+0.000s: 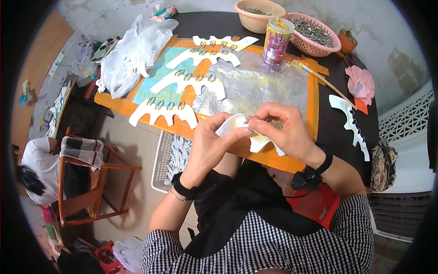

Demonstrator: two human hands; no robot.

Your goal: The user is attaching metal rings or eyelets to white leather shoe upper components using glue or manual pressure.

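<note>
Head view: a white cut-out piece [255,137] with a wavy, toothed edge is held over the near edge of the orange mat [312,98], which is laid on the dark table [337,132]. The left hand [213,141] is closed on the piece's left end, with thumb and fingers pinched around it. The right hand [283,128] is pinched on the piece's upper edge, where a small metal ring [253,118] is pressed between its fingertips; the two hands are nearly touching. On the far-left part of the mat, four finished white cut-outs [191,77] with rows of metal rings are laid side by side. A crumpled clear plastic sheet [260,84] is spread over the mat's middle. At the mat's far edge a yellow-capped glue jar [277,40] is stood, and beyond it a tan basket [260,14] and a pink basket [315,34] of metal rings are set. A thin brush [319,75] is laid across the mat's right corner, and another white cut-out [351,123] is laid on the table to the mat's right. A white plastic bag [130,57] is bunched at the mat's left.
</note>
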